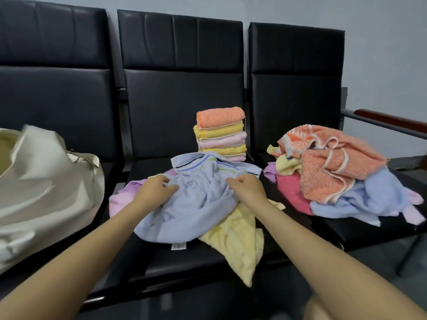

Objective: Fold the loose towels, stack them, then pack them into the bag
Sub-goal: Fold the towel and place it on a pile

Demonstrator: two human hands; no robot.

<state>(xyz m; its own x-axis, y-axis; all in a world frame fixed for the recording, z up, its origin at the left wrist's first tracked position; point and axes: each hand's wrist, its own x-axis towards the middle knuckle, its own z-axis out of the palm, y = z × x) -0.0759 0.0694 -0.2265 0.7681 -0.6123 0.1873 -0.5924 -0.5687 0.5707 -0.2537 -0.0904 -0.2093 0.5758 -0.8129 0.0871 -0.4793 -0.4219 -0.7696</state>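
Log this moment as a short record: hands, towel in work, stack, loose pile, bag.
left hand: grips the light blue towel
right hand: grips the same towel
light blue towel: crumpled on the middle seat, over yellow and purple towels
folded stack: behind it, orange on top
loose pile: right seat
bag: left seat, cream

- A crumpled towel (191, 204) is held between the left grip (157, 189) and the right grip (248, 188), on the middle seat (184, 257).
- A folded stack (220, 133) is set just behind the grips.
- A loose pile (335, 176) is heaped right of the right grip.
- The bag (46, 188) is placed left of the left grip.
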